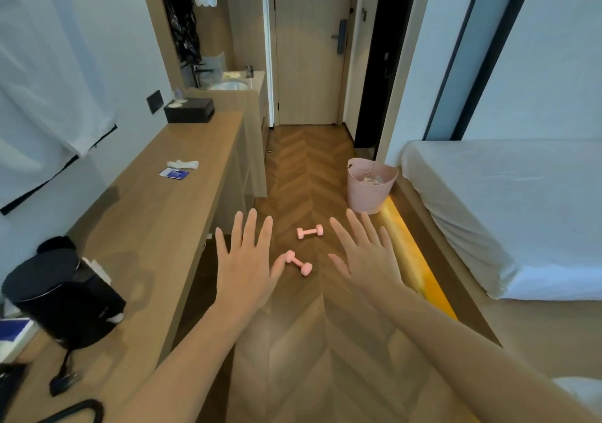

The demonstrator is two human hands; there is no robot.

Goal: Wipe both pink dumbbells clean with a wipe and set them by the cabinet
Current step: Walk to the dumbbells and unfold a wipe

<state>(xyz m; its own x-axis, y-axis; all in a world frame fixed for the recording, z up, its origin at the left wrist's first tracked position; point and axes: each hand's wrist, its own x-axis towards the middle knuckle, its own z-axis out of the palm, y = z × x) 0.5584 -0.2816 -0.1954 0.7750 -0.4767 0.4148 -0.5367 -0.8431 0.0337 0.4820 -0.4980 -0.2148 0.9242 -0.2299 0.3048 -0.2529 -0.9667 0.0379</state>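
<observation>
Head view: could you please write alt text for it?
Open left hand and right hand stretch out above a pink near dumbbell and far dumbbell on the wood floor, between a counter and a bed.

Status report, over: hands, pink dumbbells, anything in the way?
Open and empty: left hand, right hand. On floor: near dumbbell, far dumbbell. Crumpled wipe on counter. Nothing blocking.

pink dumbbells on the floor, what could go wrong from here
1. The far dumbbell and the near dumbbell lie loose on the wood floor; either could be kicked or roll away.
2. The left hand and right hand are empty, while the wipe sits up on the counter, so wiping might get skipped.
</observation>
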